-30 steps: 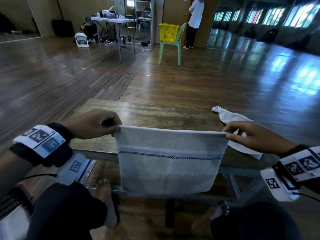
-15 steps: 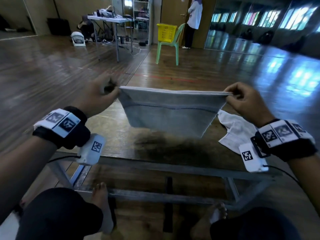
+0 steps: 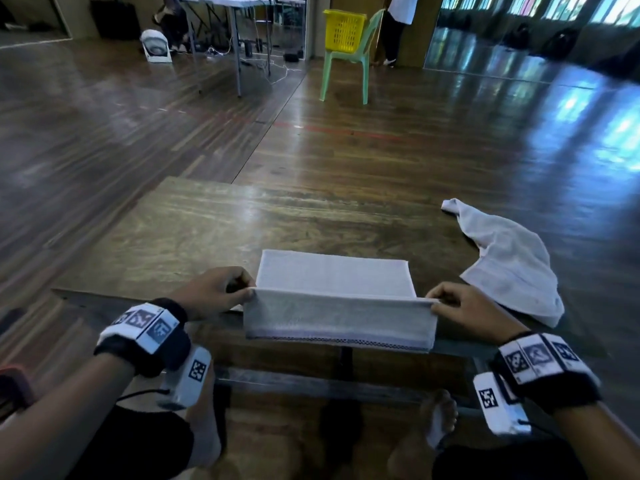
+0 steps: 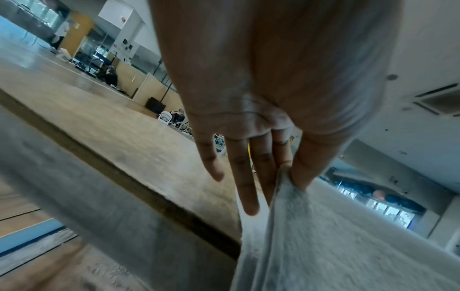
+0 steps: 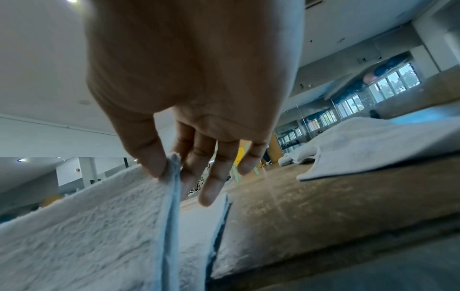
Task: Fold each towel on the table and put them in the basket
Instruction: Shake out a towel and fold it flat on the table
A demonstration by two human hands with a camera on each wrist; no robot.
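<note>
A pale grey towel lies partly on the wooden table, its far part flat and its near part hanging over the front edge. My left hand pinches its left corner between thumb and fingers. My right hand pinches the right corner in the same way. A second, crumpled white towel lies at the table's right end, also seen as a white towel in the right wrist view. The yellow basket stands on a green chair far across the room.
A person in white stands by the chair. A grey folding table with cables and a fan is at the back left. Wooden floor stretches between my table and the chair. My knees and feet are below the table's front edge.
The towel went from hanging before the table, up into the air, then down onto the tabletop. Both hands came down and back to the front edge, still pinching the corners.
</note>
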